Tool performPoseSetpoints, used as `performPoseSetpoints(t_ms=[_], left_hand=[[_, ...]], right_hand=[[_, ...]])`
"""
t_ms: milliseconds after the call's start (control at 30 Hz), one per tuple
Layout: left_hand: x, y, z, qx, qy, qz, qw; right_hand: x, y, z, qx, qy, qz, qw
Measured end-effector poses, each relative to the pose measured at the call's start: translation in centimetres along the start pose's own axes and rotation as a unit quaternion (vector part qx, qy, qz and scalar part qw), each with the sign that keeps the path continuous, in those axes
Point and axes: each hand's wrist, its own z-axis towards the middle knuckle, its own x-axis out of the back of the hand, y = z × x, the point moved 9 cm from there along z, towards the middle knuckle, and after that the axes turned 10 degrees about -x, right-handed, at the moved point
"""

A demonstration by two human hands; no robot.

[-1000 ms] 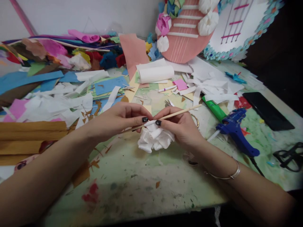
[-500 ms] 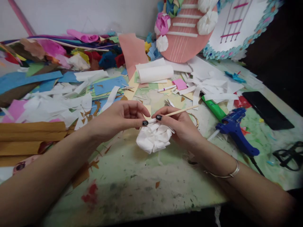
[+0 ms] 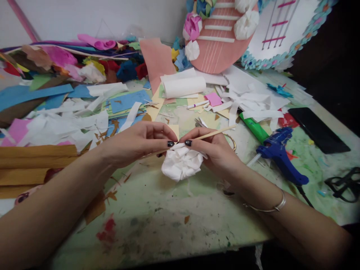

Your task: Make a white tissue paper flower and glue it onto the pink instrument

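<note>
The left hand (image 3: pixel 137 143) and the right hand (image 3: pixel 209 148), each drawn into a fingertip pinch with almost no gap, hold a slender stick (image 3: pixel 216 132) along the upper edge of a white paper flower (image 3: pixel 182 165), which hangs between them over the table (image 3: pixel 157 225). Uneven thumb pressure could let the paper slip along the stick; too firm a squeeze could crease or tear its folds.

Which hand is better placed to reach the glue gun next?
Right hand, probably: the glue gun lies closer to it than to the left hand, though both hold the stick and white paper flower.
</note>
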Motion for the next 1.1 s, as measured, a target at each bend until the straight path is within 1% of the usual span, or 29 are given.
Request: performPoseSetpoints(t_ms=[167,333,467,533,600,700,800,867,967,1033,1100], left_hand=[[0.1,-0.3,0.1,0.0,-0.004,0.01,1.0],[0.1,-0.3,0.2,0.0,0.02,-0.016,1.0],[0.4,-0.8,0.2,0.02,0.05,-0.065,0.996],[0.7,-1.0,0.1,0.022,0.065,-0.06,0.996],[0.7,-0.8,0.2,0.009,0.068,-0.033,0.997],[0.8,0.0,0.2,-0.033,0.086,0.022,0.996],[0.8,0.9,0.1,-0.069,0.11,0.044,0.99],[0.7,1.1,0.1,-0.081,0.115,0.039,0.989],[0.6,1.0,0.1,-0.09,0.119,0.039,0.988],[0.7,1.0,0.0,-0.092,0.123,0.051,0.987],[0.7,1.0,0.0,-0.091,0.125,0.069,0.986]], right_hand=[[-0.1,0.1,0.1,-0.002,-0.007,-0.006,1.0],[-0.2,0.4,0.3,-0.026,-0.01,0.01,1.0],[-0.1,0.6,0.4,-0.039,-0.006,0.033,0.999],[0.0,0.6,0.4,-0.042,-0.006,0.038,0.998],[0.1,0.5,0.4,-0.035,0.0,0.03,0.999],[0.3,0.1,0.3,-0.01,0.015,0.011,1.0],[0.4,-0.4,0.2,0.012,0.033,-0.01,0.999],[0.5,-0.7,0.0,0.024,0.054,-0.033,0.998],[0.9,-1.2,-0.5,0.041,0.106,-0.072,0.991],[1.1,-1.6,-0.9,0.056,0.141,-0.101,0.983],[1.1,-2.1,-1.2,0.081,0.16,-0.122,0.976]])
